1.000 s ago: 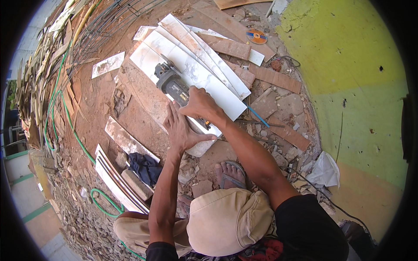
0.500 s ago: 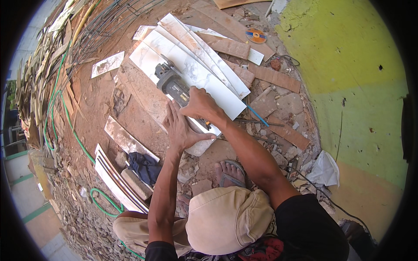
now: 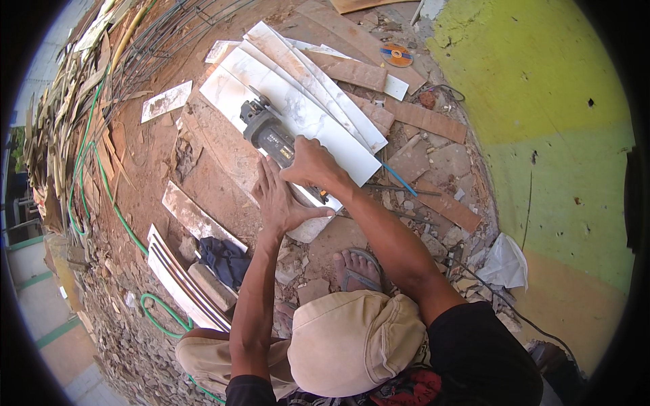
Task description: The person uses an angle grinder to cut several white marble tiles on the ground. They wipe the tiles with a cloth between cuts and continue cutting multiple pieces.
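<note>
A dark grey angle grinder point(image 3: 265, 126) lies over a white marble-patterned tile point(image 3: 298, 101), its thin disc seen edge-on at the far end. My right hand point(image 3: 313, 164) is wrapped around the grinder's body. Beside it, my left hand point(image 3: 279, 203) rests on the tile's near-left edge, fingers stretched forward and thumb spread to the right. The left fingertips come close to the grinder's body, and whether they touch it I cannot tell. Under and beside this tile, more white tiles point(image 3: 321, 84) fan out in an overlapping stack.
An orange and blue disc point(image 3: 396, 55) lies on brown tile pieces at the back right. A blue stick point(image 3: 399, 178) sits by the stack. Dark cloth point(image 3: 223, 260) and tile strips point(image 3: 179, 277) lie left of my arm, near a green hose point(image 3: 120, 213). A yellow-green wall point(image 3: 542, 135) stands right.
</note>
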`<action>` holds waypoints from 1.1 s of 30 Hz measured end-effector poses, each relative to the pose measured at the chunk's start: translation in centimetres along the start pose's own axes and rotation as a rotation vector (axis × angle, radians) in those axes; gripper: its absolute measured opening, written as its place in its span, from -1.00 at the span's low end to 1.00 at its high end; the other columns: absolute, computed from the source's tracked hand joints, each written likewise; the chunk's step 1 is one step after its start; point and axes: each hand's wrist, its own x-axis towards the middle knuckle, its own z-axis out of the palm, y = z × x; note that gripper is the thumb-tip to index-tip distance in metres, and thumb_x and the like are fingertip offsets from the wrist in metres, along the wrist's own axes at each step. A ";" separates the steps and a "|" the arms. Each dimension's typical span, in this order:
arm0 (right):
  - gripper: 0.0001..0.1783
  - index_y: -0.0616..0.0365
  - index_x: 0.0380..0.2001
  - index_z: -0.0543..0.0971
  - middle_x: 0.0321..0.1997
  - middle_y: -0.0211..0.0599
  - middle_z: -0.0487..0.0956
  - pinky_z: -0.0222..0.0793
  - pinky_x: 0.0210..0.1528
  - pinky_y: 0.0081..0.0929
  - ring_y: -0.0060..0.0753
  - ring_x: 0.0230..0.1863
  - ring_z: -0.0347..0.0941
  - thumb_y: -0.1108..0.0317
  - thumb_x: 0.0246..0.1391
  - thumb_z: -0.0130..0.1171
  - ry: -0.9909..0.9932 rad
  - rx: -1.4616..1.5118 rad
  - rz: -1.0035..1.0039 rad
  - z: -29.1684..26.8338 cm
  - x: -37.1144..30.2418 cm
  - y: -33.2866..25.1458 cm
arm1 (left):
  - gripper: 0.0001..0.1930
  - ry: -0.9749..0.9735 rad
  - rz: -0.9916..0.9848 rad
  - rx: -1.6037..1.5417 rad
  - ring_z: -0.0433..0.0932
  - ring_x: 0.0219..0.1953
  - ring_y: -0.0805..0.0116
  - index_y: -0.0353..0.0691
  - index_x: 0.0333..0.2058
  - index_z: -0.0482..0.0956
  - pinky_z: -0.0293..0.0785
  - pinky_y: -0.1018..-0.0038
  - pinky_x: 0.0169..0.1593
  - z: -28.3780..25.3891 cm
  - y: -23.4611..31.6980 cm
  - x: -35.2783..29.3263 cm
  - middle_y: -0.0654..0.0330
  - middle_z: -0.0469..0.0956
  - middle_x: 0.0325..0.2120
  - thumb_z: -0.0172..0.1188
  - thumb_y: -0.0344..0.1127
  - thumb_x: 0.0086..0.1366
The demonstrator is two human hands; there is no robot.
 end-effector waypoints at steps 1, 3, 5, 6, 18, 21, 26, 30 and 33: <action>-0.28 0.60 -0.13 0.54 -0.19 0.45 0.65 0.61 -0.09 -0.09 0.25 -0.12 0.69 0.06 -0.12 0.39 0.010 -0.005 -0.003 0.1 0.0 0.1 | 0.90 -0.002 -0.002 0.004 -0.33 0.56 -0.30 -0.70 0.42 -0.22 -0.28 -0.08 0.50 0.0 0.0 0.0 -0.47 -0.20 0.47 0.36 0.79 -0.63; -0.30 0.60 -0.14 0.54 -0.19 0.45 0.65 0.61 -0.09 -0.08 0.25 -0.13 0.69 0.08 -0.14 0.39 0.014 -0.005 -0.007 0.1 0.1 0.1 | 0.90 -0.005 -0.004 0.008 -0.34 0.56 -0.30 -0.69 0.42 -0.22 -0.28 -0.08 0.50 0.0 0.0 0.0 -0.47 -0.21 0.47 0.36 0.79 -0.64; -0.31 0.60 -0.15 0.55 -0.19 0.46 0.65 0.61 -0.09 -0.08 0.26 -0.13 0.69 0.10 -0.16 0.38 0.003 0.003 -0.007 0.0 0.1 0.2 | 0.90 -0.005 -0.001 0.009 -0.34 0.56 -0.30 -0.69 0.42 -0.21 -0.28 -0.08 0.50 0.0 0.0 0.0 -0.47 -0.21 0.47 0.35 0.80 -0.64; -0.31 0.60 -0.15 0.55 -0.18 0.46 0.65 0.61 -0.09 -0.08 0.26 -0.13 0.69 0.10 -0.16 0.38 0.004 0.003 -0.005 0.0 0.1 0.2 | 0.90 -0.009 0.000 0.017 -0.34 0.56 -0.30 -0.69 0.42 -0.21 -0.28 -0.08 0.50 0.0 0.0 0.0 -0.47 -0.21 0.47 0.35 0.80 -0.64; -0.32 0.59 -0.11 0.51 -0.15 0.49 0.63 0.60 -0.08 -0.05 0.34 -0.11 0.67 0.16 -0.19 0.35 0.034 0.001 -0.002 0.2 -0.4 0.5 | 0.87 -0.028 -0.003 0.027 -0.34 0.56 -0.30 -0.68 0.42 -0.16 -0.27 -0.10 0.49 -0.4 0.4 0.0 -0.47 -0.22 0.47 0.35 0.80 -0.62; -0.32 0.58 -0.10 0.51 -0.13 0.50 0.62 0.60 -0.07 -0.06 0.35 -0.10 0.66 0.19 -0.22 0.33 0.015 0.014 -0.008 -0.1 -0.6 0.4 | 0.86 -0.010 0.017 0.029 -0.34 0.56 -0.31 -0.68 0.42 -0.14 -0.26 -0.10 0.48 -0.3 0.2 0.0 -0.48 -0.22 0.47 0.35 0.80 -0.61; -0.31 0.58 -0.09 0.51 -0.13 0.49 0.62 0.60 -0.04 -0.06 0.36 -0.08 0.66 0.22 -0.26 0.33 0.011 0.021 -0.003 -0.1 -0.6 0.5 | 0.84 0.000 0.032 0.033 -0.34 0.55 -0.34 -0.67 0.42 -0.12 -0.27 -0.12 0.47 -0.3 0.2 0.0 -0.49 -0.21 0.47 0.35 0.79 -0.59; -0.31 0.58 -0.10 0.51 -0.15 0.49 0.63 0.60 -0.03 -0.06 0.37 -0.09 0.66 0.22 -0.27 0.32 0.016 0.011 -0.002 0.0 -0.6 0.5 | 0.84 -0.001 0.023 0.041 -0.34 0.56 -0.32 -0.66 0.42 -0.12 -0.26 -0.09 0.48 -0.1 0.0 0.0 -0.48 -0.22 0.47 0.35 0.79 -0.60; -0.32 0.58 -0.10 0.52 -0.16 0.49 0.63 0.60 -0.03 -0.06 0.38 -0.09 0.66 0.22 -0.27 0.32 0.030 0.001 -0.002 0.1 -0.5 0.7 | 0.85 -0.001 0.016 0.035 -0.33 0.56 -0.30 -0.67 0.42 -0.13 -0.26 -0.06 0.48 -0.1 0.1 0.0 -0.48 -0.21 0.47 0.35 0.79 -0.61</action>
